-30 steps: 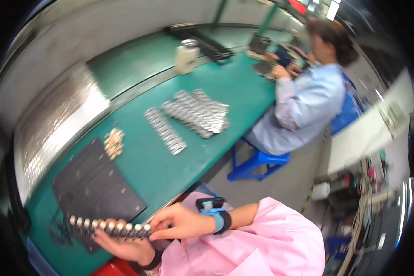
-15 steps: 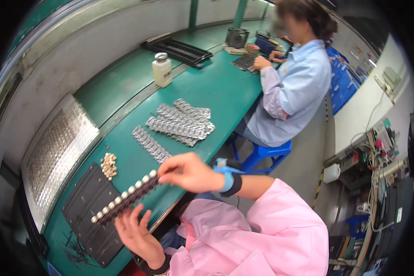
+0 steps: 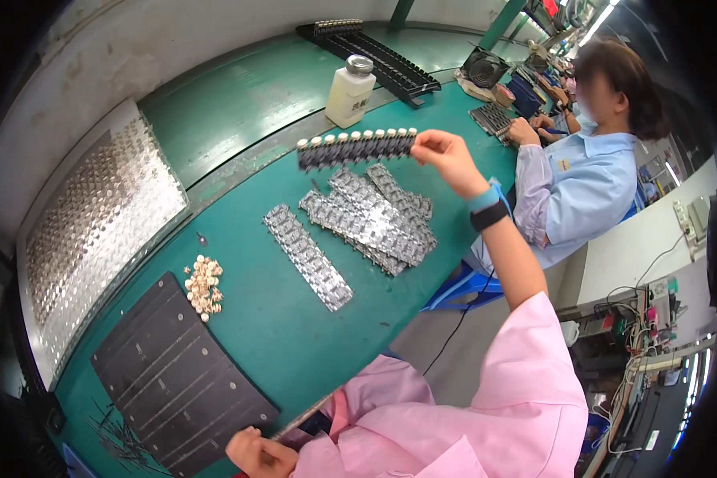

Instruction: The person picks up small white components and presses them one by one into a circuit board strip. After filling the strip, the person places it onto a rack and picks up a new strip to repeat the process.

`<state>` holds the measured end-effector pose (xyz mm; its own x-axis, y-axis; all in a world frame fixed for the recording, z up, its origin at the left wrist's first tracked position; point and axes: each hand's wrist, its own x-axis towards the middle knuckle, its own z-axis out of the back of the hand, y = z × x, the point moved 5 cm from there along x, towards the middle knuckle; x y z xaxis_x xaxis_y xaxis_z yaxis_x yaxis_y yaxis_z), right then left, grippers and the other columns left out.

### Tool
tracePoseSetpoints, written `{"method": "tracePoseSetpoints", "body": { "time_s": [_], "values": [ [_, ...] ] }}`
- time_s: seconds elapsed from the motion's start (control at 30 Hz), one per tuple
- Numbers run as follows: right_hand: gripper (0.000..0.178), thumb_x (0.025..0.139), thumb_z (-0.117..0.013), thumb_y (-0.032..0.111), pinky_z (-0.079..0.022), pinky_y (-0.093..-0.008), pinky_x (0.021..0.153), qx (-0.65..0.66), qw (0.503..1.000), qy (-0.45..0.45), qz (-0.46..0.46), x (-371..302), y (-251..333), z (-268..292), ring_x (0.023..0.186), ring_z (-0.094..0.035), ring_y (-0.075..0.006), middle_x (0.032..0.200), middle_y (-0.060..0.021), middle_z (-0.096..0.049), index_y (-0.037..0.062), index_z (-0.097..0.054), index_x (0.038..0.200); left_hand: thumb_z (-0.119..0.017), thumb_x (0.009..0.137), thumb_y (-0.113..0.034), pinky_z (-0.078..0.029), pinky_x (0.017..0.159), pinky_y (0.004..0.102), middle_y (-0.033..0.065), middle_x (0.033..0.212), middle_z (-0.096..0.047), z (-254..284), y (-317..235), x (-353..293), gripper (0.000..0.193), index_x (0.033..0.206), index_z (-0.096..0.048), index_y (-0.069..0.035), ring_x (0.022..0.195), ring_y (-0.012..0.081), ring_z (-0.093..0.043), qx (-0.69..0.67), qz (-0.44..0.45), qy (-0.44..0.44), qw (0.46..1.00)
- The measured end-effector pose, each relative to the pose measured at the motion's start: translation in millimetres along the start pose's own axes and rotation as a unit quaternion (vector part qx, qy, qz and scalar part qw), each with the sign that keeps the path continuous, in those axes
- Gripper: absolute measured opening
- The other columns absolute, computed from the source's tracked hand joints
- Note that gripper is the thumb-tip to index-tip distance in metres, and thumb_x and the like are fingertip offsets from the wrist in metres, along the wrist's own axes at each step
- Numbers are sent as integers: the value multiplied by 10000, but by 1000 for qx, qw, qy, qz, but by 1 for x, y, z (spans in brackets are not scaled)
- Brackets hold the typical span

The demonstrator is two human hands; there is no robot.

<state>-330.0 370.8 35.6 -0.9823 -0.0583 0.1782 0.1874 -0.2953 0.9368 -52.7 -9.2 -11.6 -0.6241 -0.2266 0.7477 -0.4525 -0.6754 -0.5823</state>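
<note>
My right hand (image 3: 454, 163) pinches the right end of a dark strip of small parts, topped by a row of round cream caps (image 3: 354, 137). It hangs raised above the bench, nearly level, at the far edge of a pile of silvery patterned strips (image 3: 374, 219). A single silvery strip (image 3: 307, 256) lies apart, left of the pile. Down at the front edge, my left hand (image 3: 256, 456) is loosely closed beside the black plate (image 3: 179, 374); I see nothing in its fingers. Small cream caps (image 3: 205, 287) lie heaped above the plate.
A cream bottle with a metal lid (image 3: 350, 92) stands behind the held strip. Farther back lies a long black rack (image 3: 382, 64). A shiny dimpled sheet (image 3: 103, 231) leans at left; thin black pieces (image 3: 119, 438) lie near it. A co-worker (image 3: 581, 175) sits at right.
My right hand has carried the strip up and away from the black plate, over the bench toward the bottle. My left hand has left the strip, dropped to the front edge and curled.
</note>
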Motion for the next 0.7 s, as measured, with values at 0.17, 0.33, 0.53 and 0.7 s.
{"method": "tracePoseSetpoints", "body": {
  "time_s": [0.17, 0.33, 0.53, 0.7],
  "values": [
    [44, 766, -579, 46, -385, -186, 603, -38, 999, -14, -19, 47, -42, 33, 651, -475, -51, 715, 21, -530, 17, -552, 786, -514, 708, -35, -464, 570, 305, 114, 678, -541, -6, -3, -1, 60, 744, -501, 12, 591, 223, -528, 85, -135, -62, 985],
    [47, 767, -584, 57, -373, -174, 592, -48, 997, -19, -49, 70, -70, 43, 640, -463, -46, 714, 31, -526, 31, -560, 799, -486, 695, -12, -456, 550, 275, 92, 646, -519, -8, -3, 2, 27, 720, -490, -4, 564, 208, -516, 133, -145, -16, 980],
    [72, 763, -609, 88, -375, -166, 569, -64, 996, -27, -56, 90, -75, 39, 613, -461, -31, 709, 32, -551, 36, -585, 807, -492, 697, -17, -453, 539, 271, 89, 641, -515, -10, -3, 3, 19, 712, -484, -9, 554, 194, -509, 157, -138, -28, 978],
    [71, 767, -603, 84, -388, -168, 586, -113, 993, -31, -12, 104, -79, 30, 625, -481, -37, 711, 30, -557, 26, -588, 804, -496, 711, -22, -452, 536, 270, 87, 632, -512, -11, -3, 4, 20, 722, -481, -16, 553, 195, -507, 157, -127, -28, 979]
  ]
}}
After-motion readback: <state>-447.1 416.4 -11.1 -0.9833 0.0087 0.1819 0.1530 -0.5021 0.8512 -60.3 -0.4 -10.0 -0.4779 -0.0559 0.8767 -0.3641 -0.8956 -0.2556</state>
